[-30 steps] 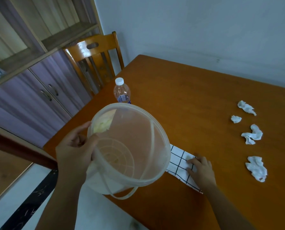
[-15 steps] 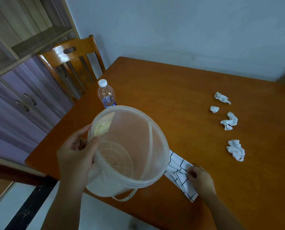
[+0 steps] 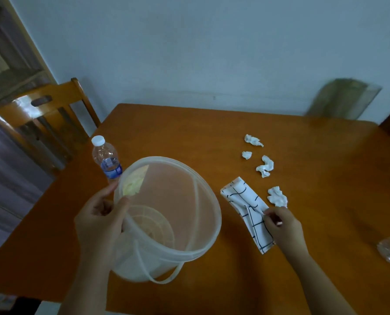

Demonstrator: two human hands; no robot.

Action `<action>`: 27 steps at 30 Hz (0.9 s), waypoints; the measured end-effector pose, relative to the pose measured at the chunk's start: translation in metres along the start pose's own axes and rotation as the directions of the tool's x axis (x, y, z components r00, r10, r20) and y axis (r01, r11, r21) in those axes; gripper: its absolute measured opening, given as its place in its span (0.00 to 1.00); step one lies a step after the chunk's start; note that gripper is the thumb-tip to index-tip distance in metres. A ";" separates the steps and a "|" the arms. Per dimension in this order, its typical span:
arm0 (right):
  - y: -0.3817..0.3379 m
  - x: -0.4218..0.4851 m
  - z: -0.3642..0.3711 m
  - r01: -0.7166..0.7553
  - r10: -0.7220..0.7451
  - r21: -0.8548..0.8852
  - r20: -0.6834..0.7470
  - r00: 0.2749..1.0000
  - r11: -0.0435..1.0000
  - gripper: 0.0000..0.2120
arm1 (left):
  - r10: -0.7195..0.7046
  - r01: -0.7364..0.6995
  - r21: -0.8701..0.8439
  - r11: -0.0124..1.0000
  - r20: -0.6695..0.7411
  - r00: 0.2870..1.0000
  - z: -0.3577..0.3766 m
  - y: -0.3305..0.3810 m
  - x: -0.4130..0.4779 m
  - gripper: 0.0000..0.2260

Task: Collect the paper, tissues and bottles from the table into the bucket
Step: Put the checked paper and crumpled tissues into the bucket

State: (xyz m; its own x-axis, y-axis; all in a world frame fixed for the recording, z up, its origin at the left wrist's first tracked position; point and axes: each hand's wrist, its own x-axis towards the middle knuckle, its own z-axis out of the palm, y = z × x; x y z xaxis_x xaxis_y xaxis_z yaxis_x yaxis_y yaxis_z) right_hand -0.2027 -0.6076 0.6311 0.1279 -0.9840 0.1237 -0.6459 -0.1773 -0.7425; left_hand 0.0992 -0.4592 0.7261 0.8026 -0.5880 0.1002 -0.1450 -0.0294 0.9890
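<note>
Checked paper (image 3: 248,210) (long axis diagonal), right hand (image 3: 282,226) pinching

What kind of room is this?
Probably a dining room at home: a wooden table against a plain wall, a wooden chair pulled up to it, and a cupboard with shelves beside it.

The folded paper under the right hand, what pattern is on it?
White paper with a grid of thin dark lines, clear in the head view.

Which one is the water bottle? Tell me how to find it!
Look at the orange wooden table, near its left edge by the chair. Just behind the big see-through bucket stands the water bottle, upright. It alone is clear plastic with a white cap and blue label.
</note>
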 end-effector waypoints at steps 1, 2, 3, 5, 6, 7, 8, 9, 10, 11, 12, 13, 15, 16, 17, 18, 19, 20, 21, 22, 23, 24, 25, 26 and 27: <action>-0.008 0.005 -0.008 0.033 -0.033 0.009 -0.035 0.999 0.999 0.06 | 0.013 -0.013 0.002 1.000 0.014 1.000 0.004 0.001 0.002 0.17; -0.017 0.010 -0.015 0.066 -0.065 0.013 -0.059 0.996 0.998 0.07 | 0.024 -0.024 0.004 1.000 0.026 0.999 0.008 0.002 0.003 0.17; -0.026 0.015 -0.024 0.101 -0.099 0.016 -0.087 0.991 0.995 0.07 | 0.036 -0.036 0.002 0.999 0.040 0.999 0.013 0.005 0.004 0.17; -0.045 0.024 -0.040 0.171 -0.165 0.027 -0.145 0.976 0.985 0.08 | 0.051 -0.050 -0.005 0.999 0.061 0.997 0.022 0.010 0.007 0.17; -0.055 0.029 -0.048 0.204 -0.196 0.030 -0.171 0.966 0.979 0.08 | 0.052 -0.051 -0.013 0.999 0.065 0.997 0.028 0.012 0.009 0.16; -0.065 0.033 -0.055 0.234 -0.224 0.035 -0.192 0.956 0.972 0.08 | 0.050 -0.049 -0.016 0.999 0.067 0.997 0.033 0.014 0.010 0.16; -0.075 0.037 -0.062 0.268 -0.254 0.041 -0.216 0.943 0.962 0.08 | 0.053 -0.052 -0.019 0.998 0.068 0.996 0.039 0.017 0.011 0.16; -0.085 0.040 -0.069 0.305 -0.287 0.041 -0.238 0.928 0.951 0.08 | 0.060 -0.059 -0.023 0.998 0.070 0.996 0.044 0.019 0.013 0.16; -0.094 0.042 -0.075 0.340 -0.321 0.033 -0.253 0.912 0.940 0.08 | 0.067 -0.065 -0.030 0.997 0.073 0.995 0.050 0.022 0.014 0.16; -0.103 0.044 -0.081 0.372 -0.354 0.022 -0.261 0.898 0.928 0.08 | 0.074 -0.071 -0.041 0.997 0.075 0.994 0.056 0.025 0.015 0.16; -0.111 0.045 -0.085 0.397 -0.379 0.018 -0.260 0.888 0.918 0.08 | 0.081 -0.077 -0.054 0.996 0.079 0.994 0.061 0.027 0.017 0.16; -0.117 0.046 -0.089 0.418 -0.399 0.019 -0.256 0.880 0.908 0.08 | 0.095 -0.089 -0.071 0.993 0.084 0.992 0.066 0.031 0.018 0.16; -0.125 0.045 -0.095 0.445 -0.427 0.030 -0.232 0.874 0.895 0.09 | 0.118 -0.109 -0.096 0.989 0.096 0.988 0.076 0.036 0.020 0.17; -0.128 0.044 -0.097 0.447 -0.430 0.038 -0.210 0.878 0.894 0.10 | 0.127 -0.118 -0.096 0.988 0.098 0.987 0.080 0.039 0.021 0.17; -0.130 0.044 -0.098 0.443 -0.428 0.048 -0.182 0.885 0.895 0.11 | 0.135 -0.126 -0.092 0.988 0.100 0.986 0.084 0.042 0.021 0.17; -0.132 0.043 -0.098 0.439 -0.427 0.051 -0.153 0.891 0.897 0.11 | 0.144 -0.134 -0.093 0.987 0.106 0.984 0.087 0.045 0.021 0.17; -0.133 0.042 -0.098 0.436 -0.428 0.049 -0.126 0.895 0.898 0.12 | 0.155 -0.144 -0.099 0.985 0.117 0.981 0.090 0.048 0.020 0.17; -0.133 0.042 -0.097 0.436 -0.429 0.045 -0.104 0.897 0.899 0.12 | 0.169 -0.157 -0.104 0.982 0.127 0.977 0.093 0.050 0.019 0.17; -0.133 0.041 -0.095 0.437 -0.432 0.041 -0.088 0.898 0.899 0.11 | 0.185 -0.171 -0.106 0.979 0.137 0.973 0.096 0.053 0.017 0.17; -0.133 0.040 -0.094 0.440 -0.437 0.037 -0.075 0.896 0.897 0.10 | 0.198 -0.184 -0.104 0.977 0.148 0.969 0.098 0.056 0.015 0.16; -0.133 0.039 -0.092 0.445 -0.442 0.032 -0.065 0.895 0.895 0.08 | 0.207 -0.193 -0.100 0.976 0.160 0.965 0.101 0.058 0.014 0.16; -0.133 0.039 -0.090 0.451 -0.449 0.026 -0.055 0.892 0.892 0.07 | 0.211 -0.197 -0.098 0.976 0.169 0.963 0.103 0.060 0.012 0.15; -0.133 0.038 -0.088 0.459 -0.458 0.020 -0.043 0.888 0.888 0.07 | 0.212 -0.197 -0.099 0.975 0.177 0.961 0.104 0.061 0.011 0.15; -0.132 0.038 -0.086 0.470 -0.469 0.011 -0.026 0.883 0.883 0.06 | 0.210 -0.194 -0.099 0.976 0.184 0.960 0.105 0.062 0.010 0.14; -0.132 0.038 -0.084 0.478 -0.478 -0.004 -0.006 0.878 0.878 0.05 | 0.205 -0.189 -0.099 0.977 0.192 0.960 0.107 0.063 0.009 0.15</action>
State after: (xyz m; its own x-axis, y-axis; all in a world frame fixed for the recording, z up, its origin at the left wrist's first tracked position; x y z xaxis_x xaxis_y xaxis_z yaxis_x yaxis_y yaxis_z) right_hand -0.1760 -0.6231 0.7888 0.4164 -0.7796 0.4678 -0.5093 -0.6262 -0.5903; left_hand 0.0357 -0.5526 0.7780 0.6296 -0.7253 0.2784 -0.2362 0.1627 0.9580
